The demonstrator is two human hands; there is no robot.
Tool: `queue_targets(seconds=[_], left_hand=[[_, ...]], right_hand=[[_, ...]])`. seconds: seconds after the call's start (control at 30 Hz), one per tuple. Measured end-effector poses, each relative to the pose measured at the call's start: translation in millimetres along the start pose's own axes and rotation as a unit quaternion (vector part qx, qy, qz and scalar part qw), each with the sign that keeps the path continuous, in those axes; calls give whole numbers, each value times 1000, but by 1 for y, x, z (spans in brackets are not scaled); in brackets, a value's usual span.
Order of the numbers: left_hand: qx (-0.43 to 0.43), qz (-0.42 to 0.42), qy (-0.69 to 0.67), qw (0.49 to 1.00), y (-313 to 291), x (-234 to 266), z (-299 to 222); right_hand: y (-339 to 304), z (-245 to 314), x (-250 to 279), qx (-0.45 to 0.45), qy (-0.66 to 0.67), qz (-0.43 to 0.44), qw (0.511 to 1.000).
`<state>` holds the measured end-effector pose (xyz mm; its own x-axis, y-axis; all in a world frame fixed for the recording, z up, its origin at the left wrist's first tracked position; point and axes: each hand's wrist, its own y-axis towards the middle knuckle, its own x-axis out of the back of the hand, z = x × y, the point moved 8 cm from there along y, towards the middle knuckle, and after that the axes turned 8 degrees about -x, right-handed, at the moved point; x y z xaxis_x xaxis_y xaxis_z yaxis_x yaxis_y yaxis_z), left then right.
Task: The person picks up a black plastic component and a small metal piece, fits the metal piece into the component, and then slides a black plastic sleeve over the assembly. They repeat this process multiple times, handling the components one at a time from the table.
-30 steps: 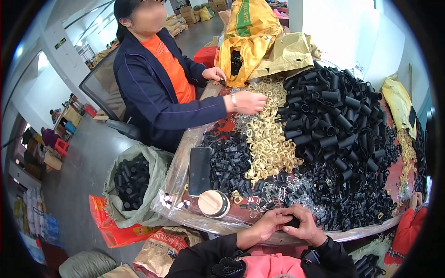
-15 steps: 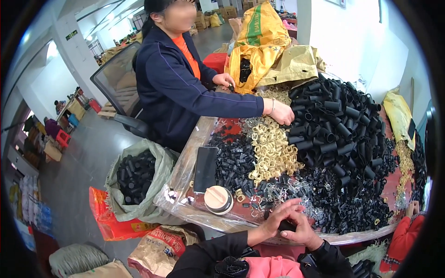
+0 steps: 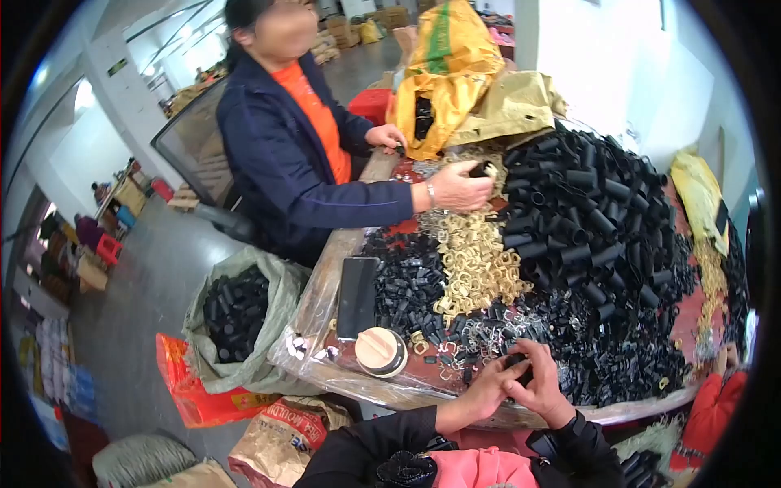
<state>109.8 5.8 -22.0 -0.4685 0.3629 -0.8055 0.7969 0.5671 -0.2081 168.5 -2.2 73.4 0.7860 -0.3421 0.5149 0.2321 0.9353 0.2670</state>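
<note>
At the table's near edge, my left hand (image 3: 486, 392) and my right hand (image 3: 540, 387) meet, both closed around a dark, short tube-like black piece (image 3: 517, 368). My fingers hide much of it. Small black plastic parts (image 3: 602, 358) lie heaped just beyond and to the right of my hands. Among them, clear and silvery little clips (image 3: 480, 337) are scattered. Farther off is a band of gold-coloured rings (image 3: 472, 268), and right of that rises a big pile of black tubes (image 3: 578, 203).
Across the table (image 3: 325, 281), a co-worker's hand (image 3: 460, 189) holds a black tube. A phone (image 3: 358, 297) and a lidded cup (image 3: 381, 353) stand near the left edge. An open sack of black pieces (image 3: 272, 321) sits beside the table. Another person's red sleeve (image 3: 712, 419) shows at right.
My fingers have shifted around the black piece, and more of it shows. The co-worker's hand has drawn back from the tube pile to the left, now with a black tube in it.
</note>
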Motion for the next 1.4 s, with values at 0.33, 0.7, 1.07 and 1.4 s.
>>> queue_targets(seconds=[0.33,0.7,1.07,1.4], left_hand=[[-305,256,666,631,-16,-46,-42],[164,135,99,972,-8,-32,24],[137,75,122,980,-2,-11,0],[21,-1,311,950,-3,25,-50]], right_hand=[[-17,19,3,118,-160,-33,980],[-187,-1,237,-193,-504,-293,789],[-277,-79,282,-489,-411,-236,733],[4,-61,82,-10,-378,-50,924]])
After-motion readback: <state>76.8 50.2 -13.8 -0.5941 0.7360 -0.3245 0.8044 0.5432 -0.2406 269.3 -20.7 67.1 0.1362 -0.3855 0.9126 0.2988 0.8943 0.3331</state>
